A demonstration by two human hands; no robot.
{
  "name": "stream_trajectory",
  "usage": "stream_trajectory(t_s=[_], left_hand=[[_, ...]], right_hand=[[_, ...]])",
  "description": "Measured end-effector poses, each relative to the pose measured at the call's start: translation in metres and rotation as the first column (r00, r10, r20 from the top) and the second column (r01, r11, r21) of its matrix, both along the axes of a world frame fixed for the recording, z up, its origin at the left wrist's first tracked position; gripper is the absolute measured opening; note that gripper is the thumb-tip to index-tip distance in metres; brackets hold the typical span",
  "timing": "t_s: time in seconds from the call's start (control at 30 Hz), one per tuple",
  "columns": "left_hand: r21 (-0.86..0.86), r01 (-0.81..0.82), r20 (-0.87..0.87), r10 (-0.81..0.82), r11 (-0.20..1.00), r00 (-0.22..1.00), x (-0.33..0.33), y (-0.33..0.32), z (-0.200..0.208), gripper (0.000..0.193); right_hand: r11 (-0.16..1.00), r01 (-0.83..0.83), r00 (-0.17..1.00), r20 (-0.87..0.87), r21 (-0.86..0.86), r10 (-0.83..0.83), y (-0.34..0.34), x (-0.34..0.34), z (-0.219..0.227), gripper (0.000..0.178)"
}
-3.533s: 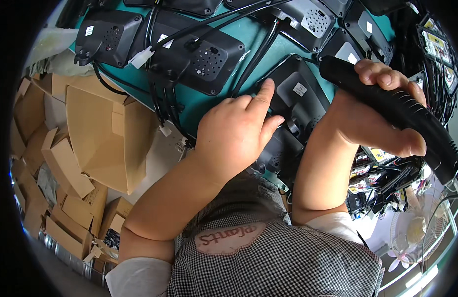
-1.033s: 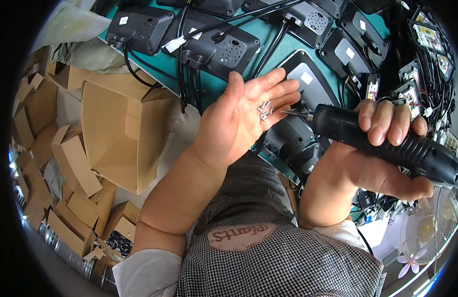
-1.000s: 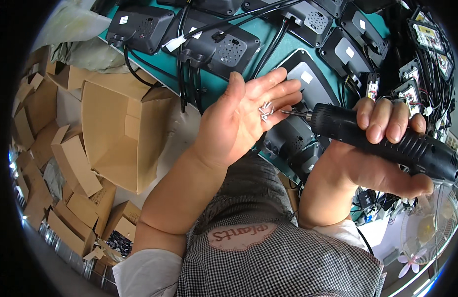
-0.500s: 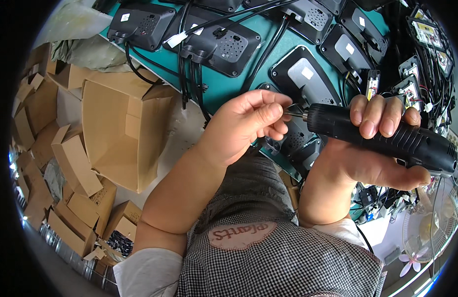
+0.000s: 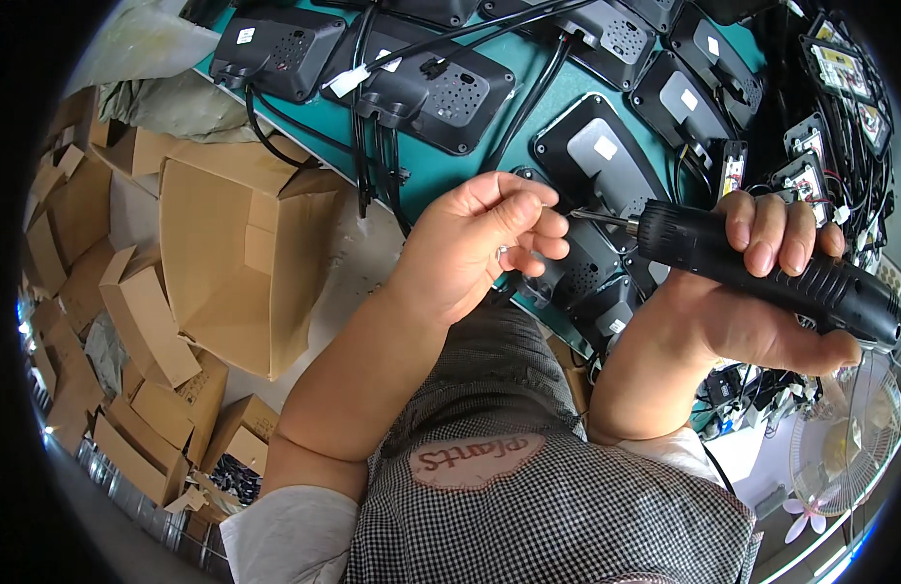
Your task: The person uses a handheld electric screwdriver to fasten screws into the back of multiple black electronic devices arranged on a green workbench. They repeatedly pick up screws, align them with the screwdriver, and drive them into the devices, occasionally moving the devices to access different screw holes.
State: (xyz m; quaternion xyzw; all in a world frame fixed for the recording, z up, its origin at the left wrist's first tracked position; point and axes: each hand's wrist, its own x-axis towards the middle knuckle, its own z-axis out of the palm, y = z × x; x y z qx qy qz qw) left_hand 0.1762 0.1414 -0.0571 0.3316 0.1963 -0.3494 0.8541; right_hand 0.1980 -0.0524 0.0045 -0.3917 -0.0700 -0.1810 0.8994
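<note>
My right hand point(image 5: 762, 282) is wrapped around a black electric screwdriver point(image 5: 781, 277), thumb along its underside. Its thin metal bit point(image 5: 606, 218) points left, the tip just short of my left fingertips. My left hand point(image 5: 489, 234) is closed, thumb against the curled forefinger. A tiny shiny piece shows between its fingers, too small to name. Beyond both hands lies a black plastic housing point(image 5: 577, 141) with a grey panel and a white label, partly hidden by the screwdriver.
More black housings point(image 5: 450, 97) with cables cover the green work mat point(image 5: 441, 180). Bundled black cables and small circuit parts point(image 5: 810, 175) crowd the right side. An open cardboard box point(image 5: 207, 282) stands left of the table among other cartons. A fan point(image 5: 845, 443) is at lower right.
The screwdriver and my right hand have moved to the right, so its bit has come away from my left fingers. My left hand stays nearly in place, still closed.
</note>
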Motion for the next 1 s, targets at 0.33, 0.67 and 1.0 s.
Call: stream_trajectory(t_s=[0.33, 0.67, 1.0], left_hand=[[-0.037, -0.039, 0.143, 0.044, 0.999, 0.989, 0.001, -0.010, -0.007, 0.016], [0.193, 0.092, 0.253, -0.140, 0.977, 0.957, 0.002, -0.009, 0.007, 0.020], [0.786, -0.085, 0.396, -0.392, 0.612, 0.831, 0.003, -0.012, -0.002, 0.029]], right_hand=[[0.998, -0.057, 0.998, 0.028, 0.029, 0.057, 0.000, 0.001, -0.006, 0.067], [0.986, -0.144, 0.989, 0.032, 0.085, 0.142, 0.000, 0.005, -0.005, 0.064], [0.964, 0.050, 0.991, 0.131, -0.263, -0.016, 0.020, 0.005, -0.021, 0.079]])
